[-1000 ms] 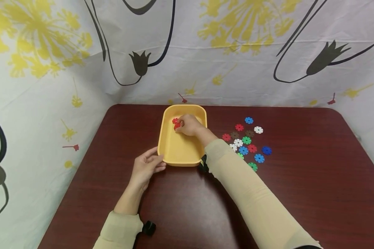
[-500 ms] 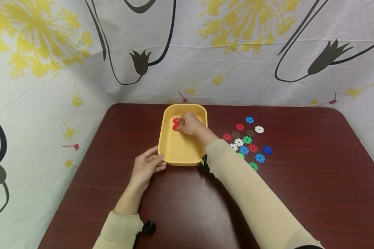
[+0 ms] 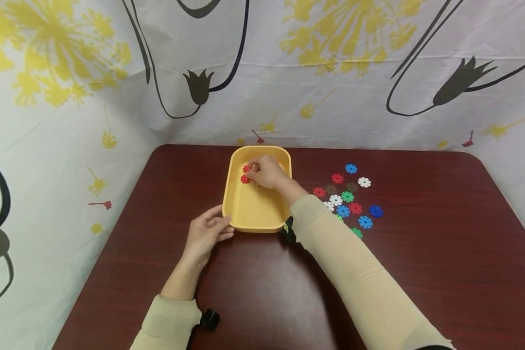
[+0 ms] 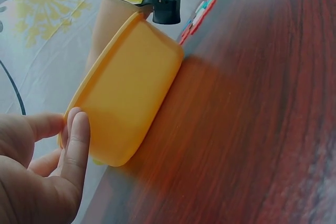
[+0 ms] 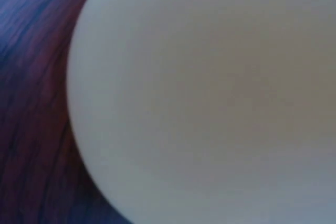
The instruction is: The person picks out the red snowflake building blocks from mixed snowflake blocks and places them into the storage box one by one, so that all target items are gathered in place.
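A yellow plastic tray (image 3: 255, 209) stands on the table, with two red notched plastic discs (image 3: 245, 179) near its left wall. My left hand (image 3: 204, 237) grips the tray's near left corner; in the left wrist view, fingers (image 4: 77, 140) lie against the tray's outer wall (image 4: 123, 85) at the rim. My right hand (image 3: 268, 172) is inside the tray, its thumb and forefinger slightly parted beside the red discs. The upper disc is partly covered by the fingers. A pale, blurred surface blocks the right wrist view, so the fingertips do not show there.
Several loose notched discs (image 3: 347, 197) in red, blue, green, white and brown lie on the dark wood table (image 3: 424, 233), right of the tray. The right sleeve (image 3: 354, 267) passes close by them and covers part of the nearest ones. A patterned cloth (image 3: 262, 73) hangs behind.
My right fingers have drawn back slightly up and off the lower red disc, which now shows fully and sits a little further left. The left hand and the tray have stayed in place.
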The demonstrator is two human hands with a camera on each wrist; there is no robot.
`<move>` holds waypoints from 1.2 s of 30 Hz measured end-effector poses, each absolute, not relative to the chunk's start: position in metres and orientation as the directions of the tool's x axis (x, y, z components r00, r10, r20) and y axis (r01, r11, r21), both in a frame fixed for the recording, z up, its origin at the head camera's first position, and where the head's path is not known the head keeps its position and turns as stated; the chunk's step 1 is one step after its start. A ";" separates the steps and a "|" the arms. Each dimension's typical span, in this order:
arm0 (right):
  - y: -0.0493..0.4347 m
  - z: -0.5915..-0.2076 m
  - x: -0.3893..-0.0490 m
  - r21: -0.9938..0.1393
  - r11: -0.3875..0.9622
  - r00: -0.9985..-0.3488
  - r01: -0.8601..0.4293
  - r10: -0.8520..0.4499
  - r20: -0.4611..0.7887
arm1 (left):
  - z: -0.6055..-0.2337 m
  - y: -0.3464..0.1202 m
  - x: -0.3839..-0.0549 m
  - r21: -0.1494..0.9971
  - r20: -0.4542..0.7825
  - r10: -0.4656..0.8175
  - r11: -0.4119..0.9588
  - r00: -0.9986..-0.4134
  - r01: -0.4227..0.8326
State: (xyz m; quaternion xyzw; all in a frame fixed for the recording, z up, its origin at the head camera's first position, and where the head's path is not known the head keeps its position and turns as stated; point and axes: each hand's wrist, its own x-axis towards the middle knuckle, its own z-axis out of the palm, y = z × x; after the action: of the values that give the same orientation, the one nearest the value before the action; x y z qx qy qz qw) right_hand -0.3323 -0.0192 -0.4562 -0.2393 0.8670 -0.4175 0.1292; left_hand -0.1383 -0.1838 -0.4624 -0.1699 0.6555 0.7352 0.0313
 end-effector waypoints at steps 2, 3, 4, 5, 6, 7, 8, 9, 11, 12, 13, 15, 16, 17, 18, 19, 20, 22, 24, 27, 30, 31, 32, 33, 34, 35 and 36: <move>-0.019 -0.454 -0.332 -0.824 0.488 -0.860 -0.287 -0.510 -0.003 | -0.462 -0.184 -0.139 0.951 -0.295 -0.177 -0.145 -0.939 -0.271; -0.018 -0.452 -0.332 -0.841 0.465 -0.864 -0.276 -0.504 0.004 | -0.462 -0.184 -0.139 0.951 -0.297 -0.175 -0.149 -0.939 -0.273; -0.017 -0.450 -0.332 -0.852 0.450 -0.867 -0.269 -0.499 0.010 | -0.462 -0.184 -0.139 0.950 -0.297 -0.174 -0.150 -0.939 -0.273; -0.016 -0.448 -0.331 -0.860 0.438 -0.869 -0.261 -0.494 0.013 | -0.461 -0.184 -0.139 0.950 -0.298 -0.175 -0.152 -0.938 -0.274; -0.015 -0.446 -0.331 -0.867 0.429 -0.872 -0.252 -0.489 0.012 | -0.461 -0.185 -0.140 0.950 -0.299 -0.174 -0.153 -0.938 -0.274; -0.013 -0.444 -0.330 -0.873 0.420 -0.872 -0.247 -0.489 0.012 | -0.461 -0.185 -0.140 0.950 -0.298 -0.173 -0.153 -0.939 -0.274; -0.012 -0.442 -0.329 -0.876 0.414 -0.872 -0.248 -0.490 0.015 | -0.461 -0.185 -0.140 0.950 -0.298 -0.170 -0.151 -0.939 -0.274; -0.011 -0.440 -0.329 -0.878 0.408 -0.871 -0.250 -0.491 0.019 | -0.461 -0.185 -0.141 0.950 -0.298 -0.170 -0.149 -0.939 -0.274; -0.008 -0.437 -0.327 -0.887 0.389 -0.869 -0.248 -0.493 0.027 | -0.461 -0.185 -0.141 0.950 -0.298 -0.169 -0.148 -0.939 -0.275; -0.007 -0.436 -0.327 -0.892 0.377 -0.868 -0.248 -0.496 0.032 | -0.461 -0.185 -0.142 0.950 -0.299 -0.168 -0.147 -0.939 -0.276; -0.006 -0.434 -0.326 -0.895 0.368 -0.867 -0.253 -0.497 0.040 | -0.461 -0.185 -0.143 0.949 -0.301 -0.168 -0.148 -0.939 -0.278; -0.004 -0.430 -0.324 -0.899 0.354 -0.866 -0.257 -0.497 0.052 | -0.461 -0.185 -0.143 0.949 -0.302 -0.168 -0.148 -0.938 -0.279; -0.003 -0.428 -0.323 -0.901 0.349 -0.866 -0.258 -0.496 0.056 | -0.462 -0.185 -0.144 0.949 -0.302 -0.168 -0.147 -0.938 -0.279; -0.003 -0.427 -0.322 -0.902 0.346 -0.868 -0.258 -0.493 0.059 | -0.462 -0.186 -0.144 0.949 -0.302 -0.167 -0.146 -0.938 -0.279; -0.002 -0.426 -0.321 -0.901 0.347 -0.869 -0.260 -0.491 0.062 | -0.462 -0.186 -0.145 0.949 -0.302 -0.167 -0.146 -0.939 -0.280; -0.001 -0.424 -0.320 -0.899 0.350 -0.870 -0.265 -0.488 0.067 | -0.462 -0.186 -0.145 0.949 -0.301 -0.167 -0.146 -0.939 -0.279; 0.000 -0.423 -0.319 -0.898 0.352 -0.871 -0.265 -0.486 0.067 | -0.463 -0.186 -0.146 0.949 -0.302 -0.166 -0.146 -0.939 -0.279; 0.003 -0.421 -0.318 -0.892 0.359 -0.874 -0.274 -0.481 0.075 | -0.463 -0.187 -0.146 0.948 -0.304 -0.168 -0.147 -0.938 -0.281; 0.005 -0.419 -0.316 -0.885 0.366 -0.874 -0.288 -0.478 0.087 | -0.464 -0.188 -0.147 0.947 -0.307 -0.171 -0.151 -0.936 -0.283; 0.011 -0.417 -0.314 -0.875 0.366 -0.869 -0.318 -0.482 0.114 | -0.465 -0.190 -0.148 0.946 -0.310 -0.174 -0.153 -0.935 -0.286; 0.017 -0.417 -0.313 -0.862 0.368 -0.860 -0.349 -0.492 0.138 | -0.466 -0.191 -0.148 0.946 -0.312 -0.178 -0.152 -0.933 -0.288; 0.018 -0.417 -0.312 -0.857 0.370 -0.857 -0.357 -0.494 0.144 | -0.467 -0.192 -0.148 0.945 -0.314 -0.179 -0.154 -0.932 -0.288; 0.020 -0.416 -0.312 -0.855 0.371 -0.856 -0.361 -0.496 0.146 | -0.467 -0.192 -0.148 0.945 -0.313 -0.179 -0.153 -0.933 -0.288; 0.022 -0.416 -0.312 -0.851 0.373 -0.855 -0.369 -0.495 0.154 | -0.467 -0.193 -0.148 0.945 -0.314 -0.182 -0.155 -0.932 -0.288; 0.023 -0.415 -0.311 -0.848 0.375 -0.856 -0.374 -0.491 0.161 | -0.467 -0.194 -0.148 0.945 -0.313 -0.181 -0.155 -0.932 -0.287; 0.025 -0.414 -0.311 -0.846 0.377 -0.858 -0.376 -0.486 0.165 | -0.467 -0.194 -0.148 0.945 -0.312 -0.180 -0.156 -0.933 -0.286; 0.027 -0.413 -0.311 -0.845 0.379 -0.861 -0.377 -0.481 0.169 | -0.467 -0.194 -0.148 0.946 -0.311 -0.177 -0.157 -0.934 -0.285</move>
State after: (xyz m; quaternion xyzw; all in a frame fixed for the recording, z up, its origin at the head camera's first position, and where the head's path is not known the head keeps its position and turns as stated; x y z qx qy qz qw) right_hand -0.3109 0.0269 -0.4131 -0.2588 0.8288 -0.4934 0.0522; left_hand -0.1482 -0.1945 -0.4669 -0.1784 0.6481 0.7395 0.0363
